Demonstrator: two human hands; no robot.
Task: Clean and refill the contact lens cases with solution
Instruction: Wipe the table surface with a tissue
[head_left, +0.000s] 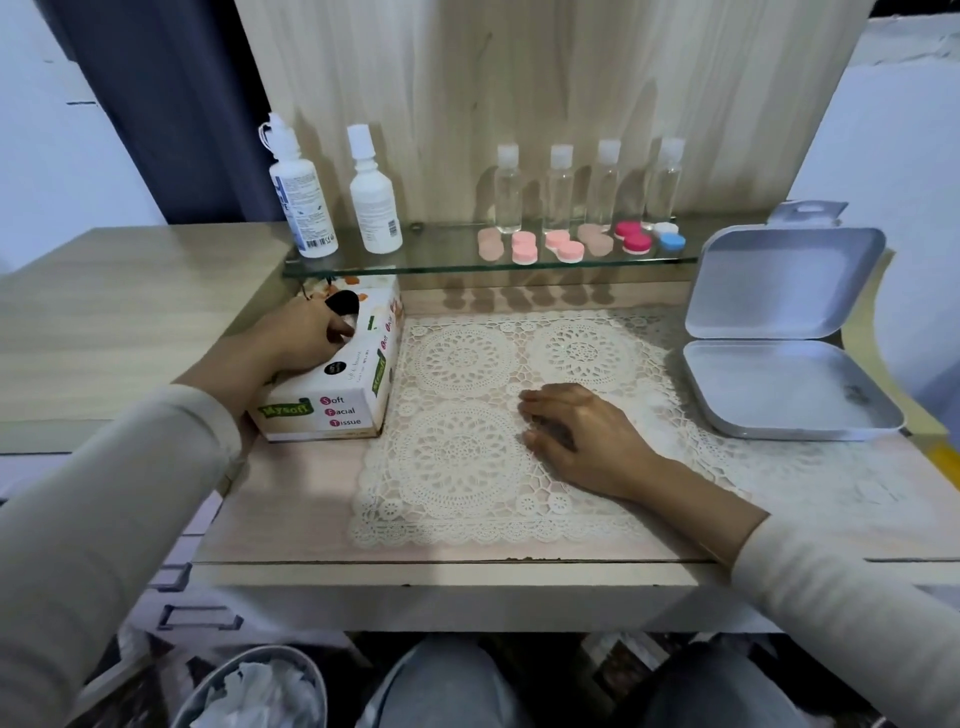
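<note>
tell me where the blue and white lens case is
Head view: the blue and white case sits at the right end of the glass shelf, beside the magenta case.

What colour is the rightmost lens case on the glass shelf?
Rightmost lens case: white and blue caps, head view.

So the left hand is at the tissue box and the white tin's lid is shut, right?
Not quite: the left hand is at the tissue box, but the white tin has its lid open, standing up behind the base. The head view shows it.
</note>
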